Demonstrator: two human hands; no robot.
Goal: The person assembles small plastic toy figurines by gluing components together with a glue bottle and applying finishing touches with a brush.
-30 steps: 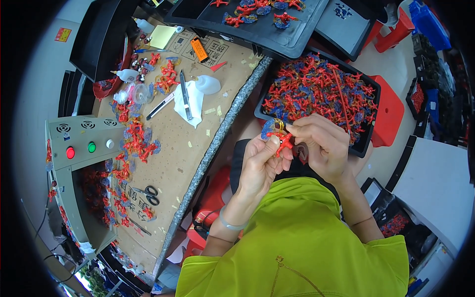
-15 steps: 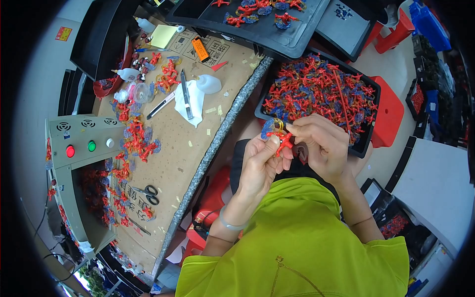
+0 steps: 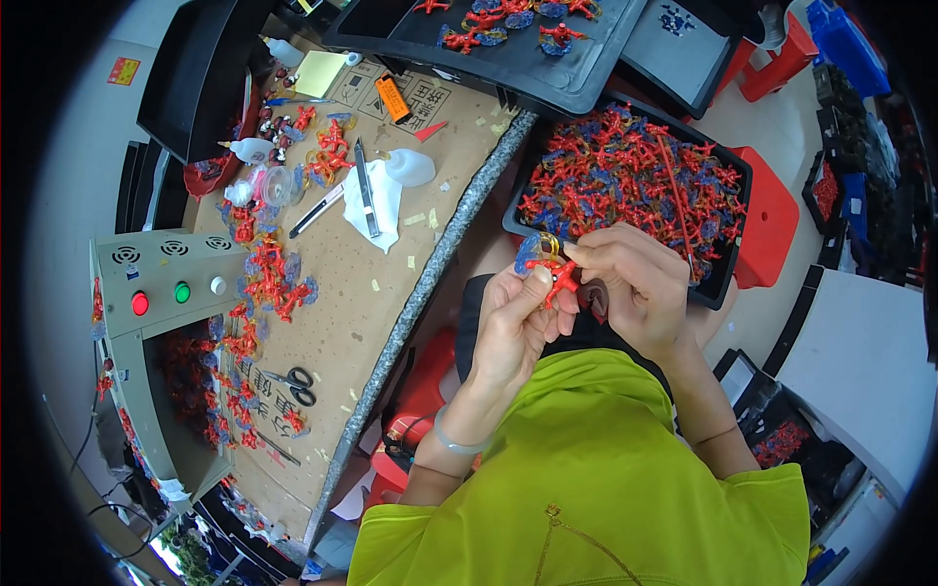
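Between my hands, over my lap, is a small red toy figure (image 3: pixel 560 276) with translucent blue and yellow parts. My left hand (image 3: pixel 518 314) is closed on it, thumb pressed on its body. My right hand (image 3: pixel 637 283) has its fingertips pinched at the figure's upper right side. Whether a small part sits between those fingertips cannot be made out. Just beyond my hands stands a black bin (image 3: pixel 728 227) heaped with similar red and blue figures. Its near edge is partly hidden by my right hand.
To the left, a workbench (image 3: pixel 342 322) bears a machine with coloured buttons (image 3: pixel 161 283), rows of figures, scissors (image 3: pixel 301 386), a utility knife (image 3: pixel 365 186) and a white squeeze bottle (image 3: pixel 410 167). A black tray (image 3: pixel 586 73) overhangs the bench's far end. A red stool (image 3: pixel 767 220) stands beside the bin.
Almost nothing differs. Both hands keep the same hold on the red figure, and the view has shifted very slightly.
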